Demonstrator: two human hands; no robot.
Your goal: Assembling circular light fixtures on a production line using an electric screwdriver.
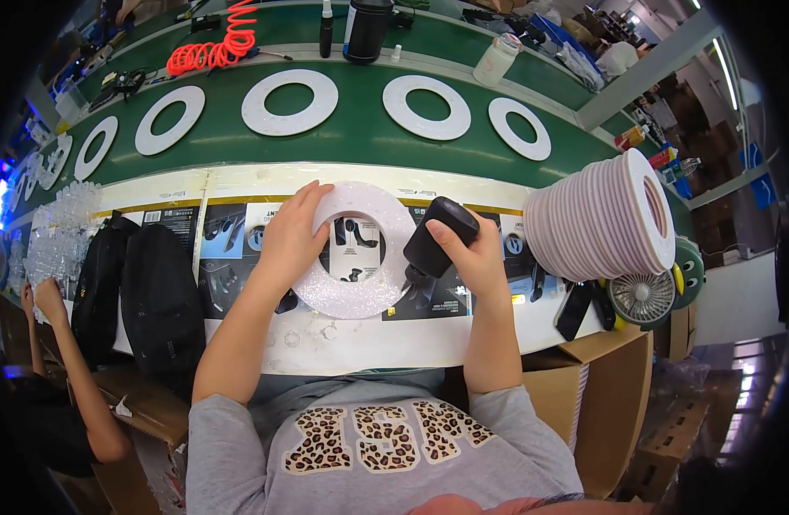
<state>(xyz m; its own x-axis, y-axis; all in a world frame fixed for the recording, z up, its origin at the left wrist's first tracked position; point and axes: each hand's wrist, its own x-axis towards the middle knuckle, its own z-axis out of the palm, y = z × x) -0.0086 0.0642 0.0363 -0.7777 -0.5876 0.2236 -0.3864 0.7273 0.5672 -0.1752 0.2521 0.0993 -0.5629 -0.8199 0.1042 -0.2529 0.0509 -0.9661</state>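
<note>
A flat, speckled white ring (330, 287) lies on the light work board in front of me. My left hand (296, 227) grips its upper left rim, fingers over the outer edge and thumb by the inner hole. In my right hand (478, 253) is a black squeeze bottle (437, 240), tilted with its thin nozzle down at the ring's lower right edge. Whether the nozzle tip touches the ring I cannot tell. Printed cardboard shows through the ring's hole.
A tall stack of white rings (583, 215) leans at the right, beside a small fan (641, 296) and a dark phone (574, 311). Several single rings (291, 129) lie along the green belt (351, 142). Black pouches (158, 292) and a co-worker's hand (49, 300) are at left.
</note>
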